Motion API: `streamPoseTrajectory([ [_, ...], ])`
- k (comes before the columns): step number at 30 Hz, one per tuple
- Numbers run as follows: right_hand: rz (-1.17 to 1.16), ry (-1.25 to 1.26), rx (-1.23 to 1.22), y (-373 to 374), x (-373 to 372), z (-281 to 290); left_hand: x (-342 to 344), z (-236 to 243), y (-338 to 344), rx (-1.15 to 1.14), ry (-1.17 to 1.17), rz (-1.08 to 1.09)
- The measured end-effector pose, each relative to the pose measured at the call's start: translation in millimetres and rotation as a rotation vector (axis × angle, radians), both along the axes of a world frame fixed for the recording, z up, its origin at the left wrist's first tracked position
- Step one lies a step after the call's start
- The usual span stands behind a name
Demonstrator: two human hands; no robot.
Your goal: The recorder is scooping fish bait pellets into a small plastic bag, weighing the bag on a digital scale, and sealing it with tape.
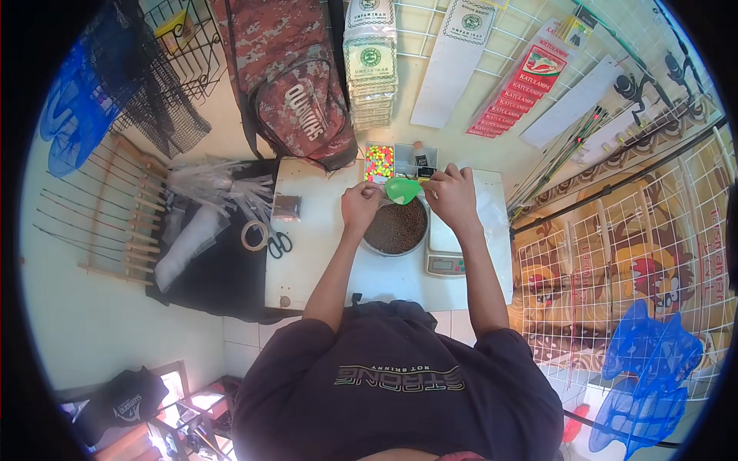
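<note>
A green plastic scoop (401,190) is above a round metal bowl (372,245) filled with small brown pellets (396,229). My right hand (453,198), its fingers closed, grips the scoop from the right. On the other side, my left hand (361,206) is pinched shut close to the scoop's left edge. Something thin and see-through seems to show by those fingertips, too faint to name for sure. Right of the bowl stands a white digital scale (443,253), below my right wrist.
The white table (311,253) also bears a small packed clear bag (287,207), a box of colourful pellets (379,161) and a grey tray (406,152) with a small bottle. Scissors (280,244), a tape roll (254,235) and clear plastic bags (192,246) lie left. A camouflage bag (304,100) hangs behind.
</note>
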State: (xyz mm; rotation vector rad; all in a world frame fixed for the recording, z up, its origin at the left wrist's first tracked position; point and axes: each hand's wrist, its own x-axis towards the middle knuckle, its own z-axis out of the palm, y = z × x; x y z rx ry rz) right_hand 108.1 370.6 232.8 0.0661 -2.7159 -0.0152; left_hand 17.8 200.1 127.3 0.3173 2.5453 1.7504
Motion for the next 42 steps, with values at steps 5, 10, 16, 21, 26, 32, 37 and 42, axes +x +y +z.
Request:
streamPoseTrajectory([
  [5, -0.007, -0.033, -0.01, 4, 5, -4, 2, -8, 1, 0.036, -0.044, -0.025],
  [10, -0.076, 0.001, -0.064, 13, 10, -11, 11, -3, 4, -0.031, -0.027, -0.088],
  [16, -0.221, -0.074, -0.086, 21, 15, -19, 15, -20, 17, 0.046, 0.06, -0.145],
  [21, -0.286, -0.161, -0.026, 24, 15, -47, 26, -23, 16, 0.078, 0.0, -0.18],
  [26, -0.277, -0.234, -0.046, 21, 17, -69, 16, -10, -6, 0.229, -0.085, -0.138],
  [32, -0.27, -0.292, -0.163, 16, 16, -91, -25, 46, -30, 0.125, 0.198, 0.045],
  [37, -0.279, -0.316, -0.252, 13, 16, -93, -24, 33, -23, 0.077, 0.069, -0.103],
  [42, -0.258, -0.251, -0.279, 12, 16, -100, -11, 8, -6, 0.07, -0.006, -0.172],
])
